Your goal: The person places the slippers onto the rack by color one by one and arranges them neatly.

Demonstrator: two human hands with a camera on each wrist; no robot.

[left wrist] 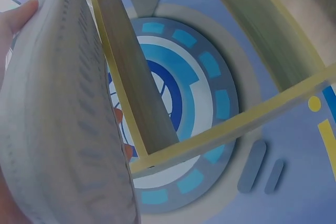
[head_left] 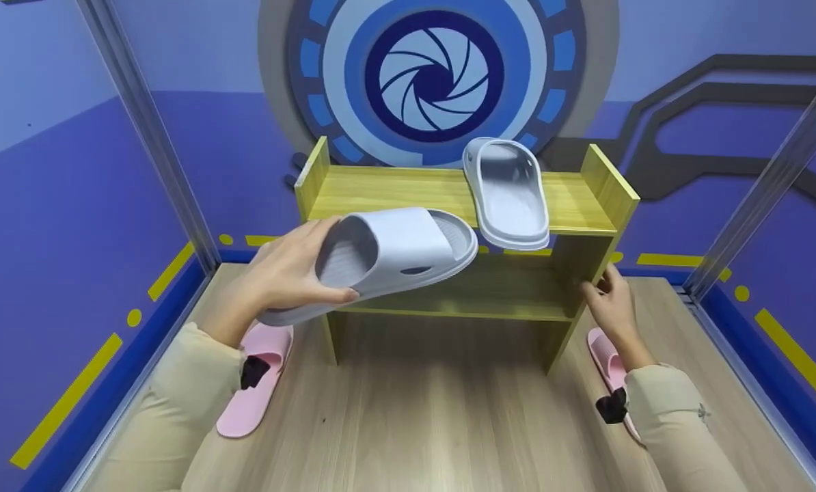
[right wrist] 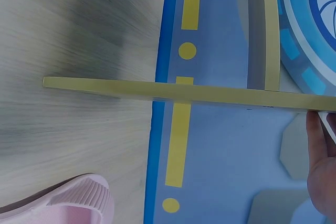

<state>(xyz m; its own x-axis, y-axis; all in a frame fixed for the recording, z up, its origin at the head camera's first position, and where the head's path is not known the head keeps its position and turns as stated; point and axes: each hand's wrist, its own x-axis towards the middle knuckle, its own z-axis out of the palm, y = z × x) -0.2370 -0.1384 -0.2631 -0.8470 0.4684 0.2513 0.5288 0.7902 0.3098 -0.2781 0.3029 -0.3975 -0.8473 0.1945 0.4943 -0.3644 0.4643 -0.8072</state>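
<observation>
resting gripped in the left hand (head_left: 281,270), a grey slipper (head_left: 408,242) is well apart from the unclenched right hand (head_left: 614,309).

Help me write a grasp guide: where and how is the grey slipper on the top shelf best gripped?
Probably by the near end of the grey slipper, coming from the front: this end juts past the front edge of the top shelf, so its underside should be reachable. Pinch it with fingers above, on the open insole, and below.
</observation>
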